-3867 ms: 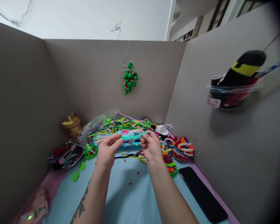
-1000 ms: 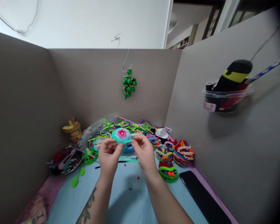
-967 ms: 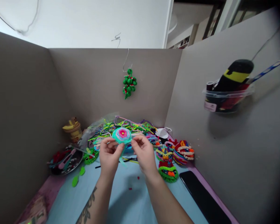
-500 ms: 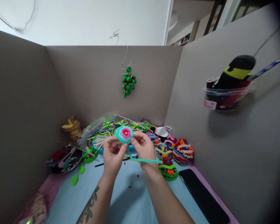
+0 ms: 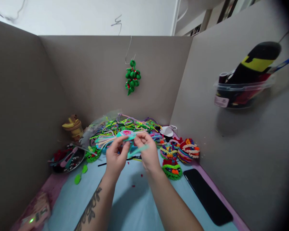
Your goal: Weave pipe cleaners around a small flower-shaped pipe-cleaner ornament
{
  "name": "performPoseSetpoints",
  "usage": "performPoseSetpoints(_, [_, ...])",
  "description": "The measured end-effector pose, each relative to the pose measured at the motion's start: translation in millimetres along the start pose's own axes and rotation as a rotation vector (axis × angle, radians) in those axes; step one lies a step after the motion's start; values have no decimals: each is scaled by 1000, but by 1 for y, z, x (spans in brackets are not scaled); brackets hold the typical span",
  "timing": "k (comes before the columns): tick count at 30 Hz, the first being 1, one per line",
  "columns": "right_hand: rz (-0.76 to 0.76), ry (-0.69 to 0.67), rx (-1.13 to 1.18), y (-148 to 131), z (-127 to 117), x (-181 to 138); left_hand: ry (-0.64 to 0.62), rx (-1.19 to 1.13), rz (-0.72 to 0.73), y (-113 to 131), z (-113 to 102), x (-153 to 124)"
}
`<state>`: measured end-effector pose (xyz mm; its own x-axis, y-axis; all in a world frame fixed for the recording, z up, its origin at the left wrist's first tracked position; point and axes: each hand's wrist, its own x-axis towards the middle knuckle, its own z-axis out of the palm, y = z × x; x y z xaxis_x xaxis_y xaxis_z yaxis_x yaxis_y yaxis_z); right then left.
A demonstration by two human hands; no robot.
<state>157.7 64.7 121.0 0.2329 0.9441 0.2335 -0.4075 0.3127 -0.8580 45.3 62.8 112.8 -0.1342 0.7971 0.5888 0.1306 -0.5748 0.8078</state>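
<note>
Between my two hands, above the blue-covered table, is a round woven pipe-cleaner disc point(image 5: 126, 132), with a pink middle and turquoise outer rings. It is tilted, so its face shows as a narrow oval. My left hand point(image 5: 117, 154) pinches its left and near edge between thumb and fingers. At the right edge my right hand point(image 5: 148, 153) is closed, thumb and index finger together on the rim. A loose turquoise pipe-cleaner end point(image 5: 140, 149) bends below the disc and crosses before the right fingers, blurred. The disc's underside is partly hidden by my fingers.
Behind my hands lies a heap of coloured pipe cleaners point(image 5: 110, 126). Finished fuzzy figures point(image 5: 172, 170) and a black phone point(image 5: 208, 195) lie at right. A metal tray point(image 5: 74, 165) with tools stands at left. A plastic tub point(image 5: 243, 86) hangs on the right partition.
The disc has tipped from facing me to lying flatter. The loose turquoise end has swung upward and leftward across my right hand. The camera view has shifted slightly.
</note>
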Motion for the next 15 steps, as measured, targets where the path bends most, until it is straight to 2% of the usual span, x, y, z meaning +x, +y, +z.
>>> performPoseSetpoints(2, [40, -9, 51, 1, -2, 2, -60, -43, -30, 2, 0, 1])
performPoseSetpoints(5, [34, -9, 96, 2, -7, 6, -107, -230, -175, 3, 0, 3])
performPoseSetpoints(8, [-30, -40, 76, 0, -13, 9, -68, -415, -315, 1, 0, 8])
performPoseSetpoints(11, [-77, -93, -14, -2, -17, 11, -53, -496, -405, -2, -1, 12])
performPoseSetpoints(15, [-160, -40, -167, -3, -16, 9, 39, -417, -376, -4, -1, 11])
